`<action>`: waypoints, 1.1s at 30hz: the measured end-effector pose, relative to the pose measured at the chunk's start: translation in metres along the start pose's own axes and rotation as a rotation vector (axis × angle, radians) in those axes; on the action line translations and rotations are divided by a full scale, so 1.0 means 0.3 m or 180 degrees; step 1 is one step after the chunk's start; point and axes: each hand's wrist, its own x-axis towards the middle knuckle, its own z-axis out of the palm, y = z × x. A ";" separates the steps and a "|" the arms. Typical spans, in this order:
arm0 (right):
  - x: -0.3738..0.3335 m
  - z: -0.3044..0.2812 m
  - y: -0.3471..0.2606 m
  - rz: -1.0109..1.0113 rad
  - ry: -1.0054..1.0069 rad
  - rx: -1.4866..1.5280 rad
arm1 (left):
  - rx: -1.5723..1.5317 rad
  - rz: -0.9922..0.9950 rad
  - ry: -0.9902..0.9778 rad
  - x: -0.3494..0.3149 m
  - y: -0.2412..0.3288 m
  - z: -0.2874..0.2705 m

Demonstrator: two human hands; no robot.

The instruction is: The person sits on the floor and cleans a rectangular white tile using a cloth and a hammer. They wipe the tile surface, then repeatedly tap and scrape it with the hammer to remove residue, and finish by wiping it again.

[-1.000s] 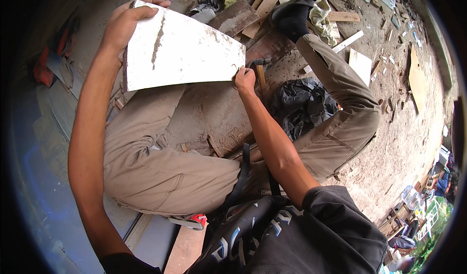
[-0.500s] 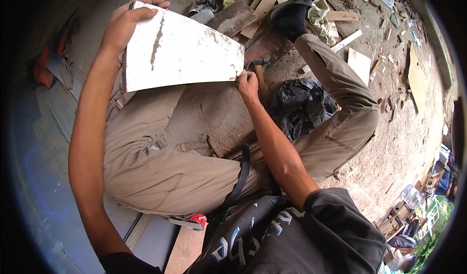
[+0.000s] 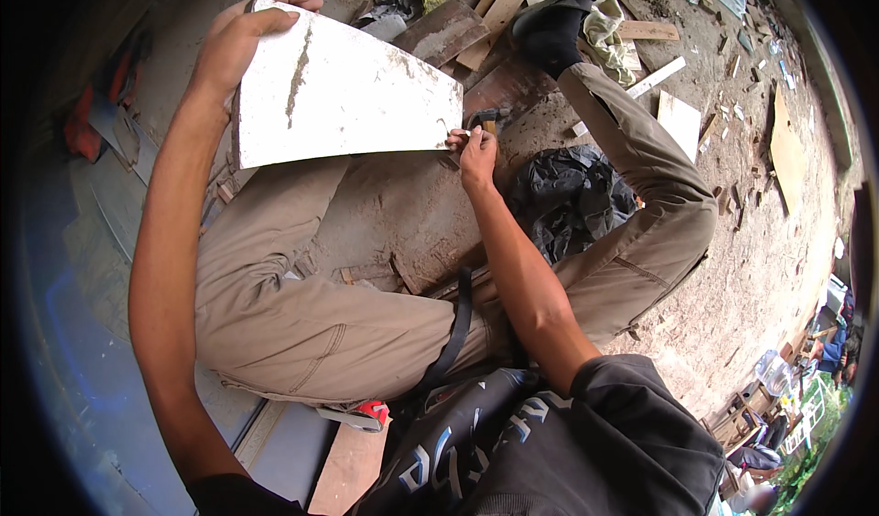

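Observation:
A white board (image 3: 366, 95) with dirt marks and a dark streak is held up over my bent leg. My left hand (image 3: 236, 47) grips its upper left corner, thumb on the white face and fingers behind the edge. At the board's lower right corner my right hand (image 3: 478, 159) is closed in a pinch. Whatever lies between those fingertips is too small to make out. Just behind the right hand lies a hammer (image 3: 489, 122) with a dark head and wooden handle, the handle partly hidden by the hand.
A crumpled black plastic bag (image 3: 568, 195) lies between my legs. Wooden planks (image 3: 449, 31) and scraps litter the dirt floor ahead. A red and grey tool (image 3: 368, 413) rests by my hip, next to a wooden strip (image 3: 348, 470). A white panel (image 3: 678, 124) lies at the right.
My right hand has shifted slightly right from the board's corner, and its fingers have turned upward. It now covers more of the hammer handle. The board and left hand have barely moved.

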 end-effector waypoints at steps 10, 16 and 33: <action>0.030 -0.057 -0.002 0.0039 -0.0221 -0.0520 | -0.0054 0.0027 -0.0061 0.020 -0.003 0.008; 0.032 -0.083 -0.027 0.0187 -0.0096 0.0004 | 0.0075 0.0062 0.0001 0.003 0.008 0.010; 0.023 -0.052 -0.115 -0.1757 -0.1207 -0.3316 | 0.0131 0.0230 -0.0124 0.014 -0.005 0.006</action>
